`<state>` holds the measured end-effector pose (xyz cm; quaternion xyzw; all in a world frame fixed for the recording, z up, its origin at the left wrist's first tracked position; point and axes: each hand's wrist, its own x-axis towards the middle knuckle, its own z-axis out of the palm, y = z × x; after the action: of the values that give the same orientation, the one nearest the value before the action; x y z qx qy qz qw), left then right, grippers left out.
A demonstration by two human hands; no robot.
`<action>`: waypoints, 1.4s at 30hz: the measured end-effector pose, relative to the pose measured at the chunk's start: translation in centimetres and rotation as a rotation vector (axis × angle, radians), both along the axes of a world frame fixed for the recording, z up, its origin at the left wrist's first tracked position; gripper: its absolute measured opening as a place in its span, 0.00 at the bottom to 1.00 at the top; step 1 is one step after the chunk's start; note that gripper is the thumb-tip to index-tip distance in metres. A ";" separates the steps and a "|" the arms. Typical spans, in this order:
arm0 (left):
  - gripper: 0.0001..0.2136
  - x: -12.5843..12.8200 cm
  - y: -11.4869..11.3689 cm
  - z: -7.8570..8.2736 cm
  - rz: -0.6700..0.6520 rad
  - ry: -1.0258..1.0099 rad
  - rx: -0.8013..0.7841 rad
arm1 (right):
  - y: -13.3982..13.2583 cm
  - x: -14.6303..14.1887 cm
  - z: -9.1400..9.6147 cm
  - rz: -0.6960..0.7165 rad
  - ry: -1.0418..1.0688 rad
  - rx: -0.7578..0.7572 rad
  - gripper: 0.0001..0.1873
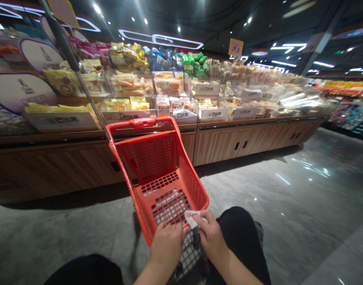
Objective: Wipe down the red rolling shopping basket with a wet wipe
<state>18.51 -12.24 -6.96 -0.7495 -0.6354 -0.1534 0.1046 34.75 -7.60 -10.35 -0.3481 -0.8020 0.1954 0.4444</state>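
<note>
A red plastic shopping cart stands right in front of me, its upper basket holding nothing I can see. My left hand is closed over the basket's near rim, thumb pointing right. Just beside it, my right hand pinches a crumpled white tissue against the rim's near right corner. Part of the tissue hangs over the inside of the basket. Below my hands the lower grid of the cart shows, partly hidden by my forearms.
A grey pole rises at the cart's far left corner. Behind the cart runs a wooden display counter with packaged snacks in clear bins. A yellow price sign stands above them. My knees flank the cart on a grey tiled floor.
</note>
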 end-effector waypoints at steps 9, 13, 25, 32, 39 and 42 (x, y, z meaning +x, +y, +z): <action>0.14 -0.3 -0.2 -0.2 -0.044 0.002 0.053 | 1.5 1.9 0.4 -0.126 0.041 0.056 0.23; 0.14 -0.9 -0.6 -0.4 -0.063 0.005 0.065 | 0.1 1.2 0.3 0.010 0.021 0.016 0.24; 0.13 -3.1 -1.5 -0.7 -0.118 0.021 0.073 | 1.2 2.3 1.9 -0.045 0.018 -0.055 0.16; 0.13 -4.3 -1.9 -0.2 -0.158 0.024 0.128 | 3.4 2.3 2.3 0.057 0.035 -0.003 0.18; 0.13 -5.2 -2.1 -0.3 -0.153 0.015 0.123 | 2.6 2.5 1.8 0.113 0.049 -0.006 0.18; 0.13 -5.8 -2.3 -0.3 -0.174 0.019 0.093 | 1.0 2.8 1.4 0.170 0.040 -0.024 0.17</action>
<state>12.69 -14.57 -7.30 -0.7978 -0.5589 -0.1841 0.1314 37.58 -6.59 -8.97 -0.2802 -0.8172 0.2488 0.4379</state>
